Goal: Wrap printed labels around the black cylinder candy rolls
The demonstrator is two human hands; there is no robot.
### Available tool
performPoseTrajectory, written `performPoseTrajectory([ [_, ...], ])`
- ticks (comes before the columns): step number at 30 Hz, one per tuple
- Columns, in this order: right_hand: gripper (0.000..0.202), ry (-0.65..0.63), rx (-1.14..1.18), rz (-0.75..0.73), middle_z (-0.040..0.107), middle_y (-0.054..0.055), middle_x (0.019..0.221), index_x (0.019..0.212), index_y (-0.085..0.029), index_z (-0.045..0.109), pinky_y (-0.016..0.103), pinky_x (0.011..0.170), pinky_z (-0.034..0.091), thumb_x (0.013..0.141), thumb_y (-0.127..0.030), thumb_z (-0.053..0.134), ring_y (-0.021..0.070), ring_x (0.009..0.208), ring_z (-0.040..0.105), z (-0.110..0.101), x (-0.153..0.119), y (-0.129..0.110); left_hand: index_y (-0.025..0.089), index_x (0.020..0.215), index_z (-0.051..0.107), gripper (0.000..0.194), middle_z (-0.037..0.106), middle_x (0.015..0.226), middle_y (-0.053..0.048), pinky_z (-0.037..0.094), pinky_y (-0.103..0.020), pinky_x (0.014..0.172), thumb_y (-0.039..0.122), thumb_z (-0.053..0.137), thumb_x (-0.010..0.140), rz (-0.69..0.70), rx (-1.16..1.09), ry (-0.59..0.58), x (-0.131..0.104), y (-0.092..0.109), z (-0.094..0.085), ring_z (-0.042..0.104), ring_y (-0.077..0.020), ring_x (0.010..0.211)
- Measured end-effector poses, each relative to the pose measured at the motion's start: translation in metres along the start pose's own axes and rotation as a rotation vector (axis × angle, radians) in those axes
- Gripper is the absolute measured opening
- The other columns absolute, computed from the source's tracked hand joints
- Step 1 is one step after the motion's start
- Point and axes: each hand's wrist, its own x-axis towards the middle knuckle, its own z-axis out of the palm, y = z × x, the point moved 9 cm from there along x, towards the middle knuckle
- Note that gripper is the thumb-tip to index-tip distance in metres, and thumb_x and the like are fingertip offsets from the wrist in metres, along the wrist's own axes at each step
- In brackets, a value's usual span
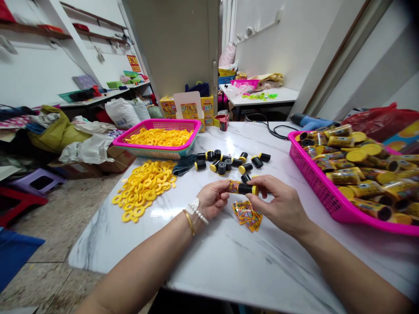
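Observation:
Between my hands lies a black tube (246, 188) with a yellow end, held level above the table. My left hand (212, 199) pinches a colourful printed sleeve (233, 186) at the tube's left end; whether the sleeve is around it or just against it I cannot tell. At the yellow end, the thumb and fingers of my right hand (280, 203) are closed on the tube. Several printed labels (246, 213) lie in a loose stack just below. Beyond my hands are several loose black tubes with yellow ends (221, 168), some upright, some on their sides.
Yellow rings (147, 187) are heaped at the left, near a pink basket (194, 131) of yellow pieces. On the right stands a larger pink basket (314, 192) full of printed tubes. Yellow boxes (207, 111), a tape dispenser (223, 123) and a blue tool (309, 122) sit toward the back.

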Motion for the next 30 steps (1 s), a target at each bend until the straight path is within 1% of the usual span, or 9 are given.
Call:
performPoseTrajectory([
  [4, 0.018, 0.016, -0.048, 0.018, 0.064, 0.002, 0.079, 0.097, -0.022, 0.066, 0.030, 0.058, 0.045, 0.080, -0.021, 0.062, 0.0160, 0.067, 0.056, -0.002, 0.001, 0.001, 0.009, 0.082, 0.059, 0.011, 0.062, 0.069, -0.003, 0.017, -0.010, 0.028, 0.009, 0.053, 0.091, -0.009, 0.025, -0.015, 0.001, -0.003, 0.000, 0.037, 0.0002, 0.036],
  [7, 0.018, 0.041, -0.037, 0.024, 0.066, 0.003, 0.082, 0.098, -0.022, 0.066, 0.030, 0.058, 0.046, 0.080, -0.021, 0.062, 0.0168, 0.069, 0.058, -0.003, 0.001, 0.001, 0.009, 0.082, 0.060, 0.010, 0.062, 0.071, -0.004, 0.017, -0.010, 0.029, 0.010, 0.056, 0.090, 0.031, 0.063, -0.018, 0.001, -0.002, 0.001, 0.038, 0.0002, 0.036],
  [10, 0.020, 0.034, 0.054, 0.031, 0.066, 0.003, 0.087, 0.101, -0.022, 0.066, 0.032, 0.064, 0.050, 0.081, -0.020, 0.064, 0.0163, 0.070, 0.059, -0.001, -0.001, 0.002, 0.008, 0.080, 0.060, 0.011, 0.062, 0.070, -0.004, 0.017, -0.009, 0.029, 0.009, 0.056, 0.090, 0.059, 0.092, -0.008, 0.001, 0.001, 0.002, 0.039, 0.0003, 0.038],
  [13, 0.021, 0.025, 0.167, 0.093, 0.067, 0.003, 0.090, 0.103, -0.023, 0.067, 0.033, 0.070, 0.052, 0.082, -0.021, 0.067, 0.0160, 0.072, 0.060, 0.003, -0.004, 0.009, 0.008, 0.080, 0.061, 0.012, 0.061, 0.070, -0.004, 0.019, -0.010, 0.029, 0.009, 0.055, 0.090, 0.068, 0.097, 0.009, 0.000, 0.002, 0.002, 0.040, 0.0000, 0.038],
  [18, 0.020, 0.000, 0.276, 0.186, 0.067, 0.003, 0.092, 0.102, -0.023, 0.068, 0.032, 0.069, 0.054, 0.082, -0.025, 0.069, 0.0162, 0.073, 0.062, 0.011, -0.007, 0.019, 0.007, 0.079, 0.064, 0.012, 0.059, 0.067, -0.002, 0.022, -0.011, 0.030, 0.010, 0.057, 0.089, 0.067, 0.087, 0.002, 0.000, 0.003, 0.002, 0.042, -0.0007, 0.039],
  [22, 0.023, 0.060, 0.236, 0.243, 0.068, 0.005, 0.090, 0.104, -0.022, 0.068, 0.035, 0.071, 0.055, 0.083, -0.029, 0.068, 0.0173, 0.072, 0.062, 0.008, -0.008, 0.027, 0.007, 0.081, 0.065, 0.011, 0.062, 0.069, -0.004, 0.025, -0.012, 0.030, 0.012, 0.059, 0.089, 0.058, 0.089, 0.011, 0.001, 0.001, 0.001, 0.044, -0.0017, 0.040],
  [25, 0.024, 0.054, 0.225, 0.257, 0.068, 0.005, 0.086, 0.103, -0.021, 0.068, 0.036, 0.071, 0.054, 0.081, -0.030, 0.070, 0.0178, 0.071, 0.061, 0.008, -0.008, 0.030, 0.007, 0.080, 0.064, 0.012, 0.063, 0.068, -0.004, 0.026, -0.011, 0.031, 0.012, 0.058, 0.090, 0.050, 0.081, 0.018, 0.002, 0.001, -0.001, 0.044, -0.0017, 0.041],
  [27, 0.024, 0.034, 0.299, 0.306, 0.067, 0.004, 0.083, 0.101, -0.021, 0.068, 0.035, 0.070, 0.053, 0.080, -0.032, 0.071, 0.0178, 0.072, 0.061, 0.011, -0.008, 0.036, 0.007, 0.080, 0.064, 0.012, 0.062, 0.068, -0.004, 0.025, -0.011, 0.031, 0.011, 0.058, 0.090, 0.045, 0.061, 0.019, 0.003, 0.001, -0.001, 0.042, -0.0010, 0.040],
  [30, 0.025, 0.000, 0.565, 0.428, 0.066, 0.002, 0.080, 0.098, -0.021, 0.069, 0.033, 0.070, 0.053, 0.078, -0.035, 0.074, 0.0164, 0.071, 0.061, 0.021, -0.009, 0.048, 0.007, 0.082, 0.063, 0.010, 0.061, 0.069, -0.003, 0.025, -0.009, 0.032, 0.007, 0.058, 0.090, 0.046, 0.027, 0.024, 0.004, 0.002, -0.002, 0.042, 0.0001, 0.040],
])
